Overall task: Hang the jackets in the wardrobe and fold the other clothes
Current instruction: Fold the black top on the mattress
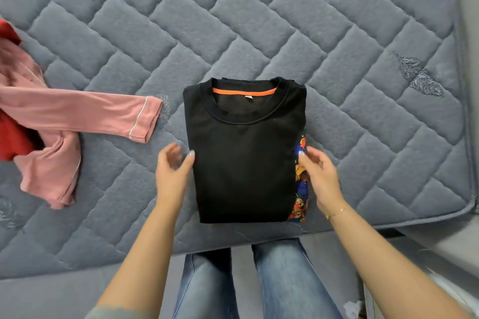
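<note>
You are looking at a black sweatshirt [243, 158] lying folded into a neat rectangle near the front edge of the mattress, neckline facing away from you, with an orange strip showing inside the collar. A colourful printed panel is peeking out along its right edge (the print itself is too small to identify). To the left, well apart from it, a pink long-sleeved top [51, 122] is lying unfolded and rumpled, one sleeve stretching toward the sweatshirt. A red garment [13, 142] is sitting partly under the pink top.
</note>
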Tool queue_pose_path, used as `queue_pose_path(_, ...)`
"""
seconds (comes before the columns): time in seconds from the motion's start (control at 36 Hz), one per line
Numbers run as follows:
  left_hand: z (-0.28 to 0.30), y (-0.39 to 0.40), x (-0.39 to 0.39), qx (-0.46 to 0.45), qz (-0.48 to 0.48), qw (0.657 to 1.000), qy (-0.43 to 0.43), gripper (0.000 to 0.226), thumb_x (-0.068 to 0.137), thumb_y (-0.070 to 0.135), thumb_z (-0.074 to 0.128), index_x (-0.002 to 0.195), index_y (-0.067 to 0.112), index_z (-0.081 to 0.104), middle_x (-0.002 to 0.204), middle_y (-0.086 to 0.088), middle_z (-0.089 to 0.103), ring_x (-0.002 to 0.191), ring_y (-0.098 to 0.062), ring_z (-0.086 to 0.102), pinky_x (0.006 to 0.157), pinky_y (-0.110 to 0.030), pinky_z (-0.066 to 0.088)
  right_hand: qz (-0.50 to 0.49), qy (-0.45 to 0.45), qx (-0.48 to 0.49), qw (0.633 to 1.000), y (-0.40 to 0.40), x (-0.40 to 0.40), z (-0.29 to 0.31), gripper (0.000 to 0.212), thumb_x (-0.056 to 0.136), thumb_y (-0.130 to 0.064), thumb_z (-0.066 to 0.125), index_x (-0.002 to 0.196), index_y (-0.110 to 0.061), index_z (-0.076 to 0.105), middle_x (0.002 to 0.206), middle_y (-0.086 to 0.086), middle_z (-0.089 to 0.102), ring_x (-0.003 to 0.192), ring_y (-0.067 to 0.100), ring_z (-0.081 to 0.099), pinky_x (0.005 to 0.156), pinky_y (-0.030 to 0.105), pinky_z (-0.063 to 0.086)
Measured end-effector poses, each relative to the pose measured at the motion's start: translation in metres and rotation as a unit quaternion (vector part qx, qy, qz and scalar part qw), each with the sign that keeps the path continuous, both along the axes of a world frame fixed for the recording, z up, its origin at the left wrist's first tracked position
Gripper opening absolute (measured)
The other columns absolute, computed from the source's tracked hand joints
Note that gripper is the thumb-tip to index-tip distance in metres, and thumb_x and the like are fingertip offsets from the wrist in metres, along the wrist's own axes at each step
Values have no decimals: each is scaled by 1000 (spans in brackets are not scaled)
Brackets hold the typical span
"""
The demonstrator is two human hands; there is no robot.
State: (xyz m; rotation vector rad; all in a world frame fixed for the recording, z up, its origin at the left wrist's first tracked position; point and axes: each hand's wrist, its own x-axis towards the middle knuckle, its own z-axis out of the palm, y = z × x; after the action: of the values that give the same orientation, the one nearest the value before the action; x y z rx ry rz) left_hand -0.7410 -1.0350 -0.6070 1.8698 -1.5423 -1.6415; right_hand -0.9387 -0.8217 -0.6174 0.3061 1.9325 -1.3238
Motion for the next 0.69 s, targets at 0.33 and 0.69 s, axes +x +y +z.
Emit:
queue_pose_path(0.33,-12,-59,-117,-71,41,996,-23,22,88,32,70,84,12,64,87,-3,67,80,-12,59,83,-34,51,8,51,-67,996,-106,-97,-10,13,92,-23,67,86,-12,69,85,1,70,83,10,64,77,26,53)
queue_pose_path(0.69,-50,-92,-123,114,-19,992,45,26,97,30,59,86,8,52,83,-11,50,79,-21,45,68,-31,41,12,-18,-19,1000,-110,-123,-41,16,86,-27,73,79,-15,66,77,-6,69,74,5,64,65,17,51)
